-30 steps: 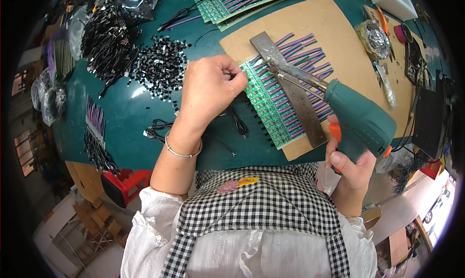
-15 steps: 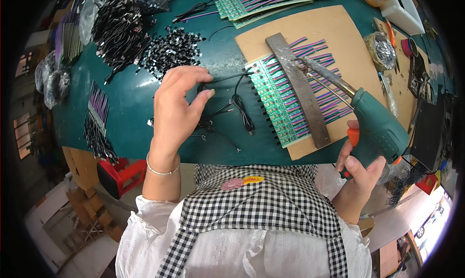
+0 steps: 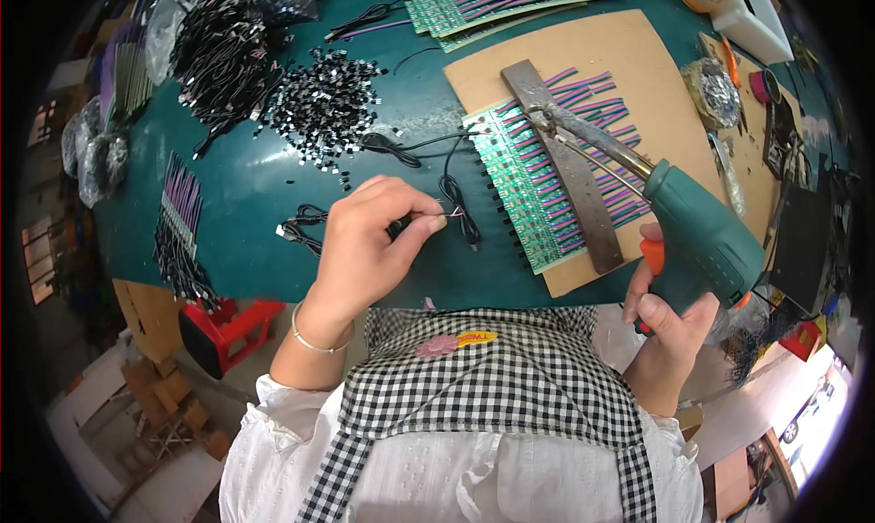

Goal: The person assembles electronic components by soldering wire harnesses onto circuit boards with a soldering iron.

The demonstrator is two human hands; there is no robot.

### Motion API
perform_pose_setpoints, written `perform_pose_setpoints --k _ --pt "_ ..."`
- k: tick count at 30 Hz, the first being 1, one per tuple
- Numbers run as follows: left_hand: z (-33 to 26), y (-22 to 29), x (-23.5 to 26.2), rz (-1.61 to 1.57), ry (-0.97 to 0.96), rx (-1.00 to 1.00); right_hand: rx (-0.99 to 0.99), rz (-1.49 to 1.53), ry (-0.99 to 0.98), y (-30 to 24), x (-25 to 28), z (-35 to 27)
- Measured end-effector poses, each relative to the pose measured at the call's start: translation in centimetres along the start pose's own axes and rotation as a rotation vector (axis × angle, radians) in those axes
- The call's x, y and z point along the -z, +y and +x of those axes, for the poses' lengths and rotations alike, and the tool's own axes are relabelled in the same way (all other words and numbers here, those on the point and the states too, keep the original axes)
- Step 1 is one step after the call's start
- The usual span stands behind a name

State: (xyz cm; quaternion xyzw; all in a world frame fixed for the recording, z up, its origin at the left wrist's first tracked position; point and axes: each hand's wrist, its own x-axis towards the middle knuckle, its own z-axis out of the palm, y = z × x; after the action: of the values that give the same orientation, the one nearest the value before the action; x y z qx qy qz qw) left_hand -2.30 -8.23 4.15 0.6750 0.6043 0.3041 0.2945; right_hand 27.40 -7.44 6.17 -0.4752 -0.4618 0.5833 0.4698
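My left hand point(image 3: 372, 236) pinches a black cable point(image 3: 399, 226) between thumb and forefinger; its thin bare wire ends point(image 3: 453, 213) stick out to the right. My right hand point(image 3: 676, 321) is wrapped round the handle of a green soldering gun point(image 3: 706, 236), a finger by its orange trigger. The gun's tip lies over a dark metal bar point(image 3: 583, 190). This bar rests across purple and dark wires joined to a green circuit board panel point(image 3: 519, 190). One black cable point(image 3: 392, 147) runs to the panel's upper left corner. Another coiled cable point(image 3: 467, 222) lies just beyond my left fingertips.
Under the panel is a brown board point(image 3: 652, 58). Piles of black cables point(image 3: 223, 58) and small black connectors point(image 3: 324, 104) cover the far left. More wired panels point(image 3: 437, 13) lie at the back. A solder spool point(image 3: 766, 87) sits at the right, a red stool point(image 3: 228, 336) below the table.
My left hand has left the cable at the panel's corner and moved nearer and right, now pinching another cable's end. The soldering gun has shifted slightly left along the bar.
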Motion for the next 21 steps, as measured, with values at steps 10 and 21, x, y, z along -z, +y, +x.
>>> perform_pose_setpoints --k 10,21 --pt "1.1 4.5 -1.2 -0.307 -0.067 -0.207 -0.103 -0.002 -0.168 0.3 -2.5 0.9" --pt "1.1 4.2 -3.1 -0.541 -0.198 0.007 -0.064 -0.040 -0.160 0.6 -5.4 1.6"
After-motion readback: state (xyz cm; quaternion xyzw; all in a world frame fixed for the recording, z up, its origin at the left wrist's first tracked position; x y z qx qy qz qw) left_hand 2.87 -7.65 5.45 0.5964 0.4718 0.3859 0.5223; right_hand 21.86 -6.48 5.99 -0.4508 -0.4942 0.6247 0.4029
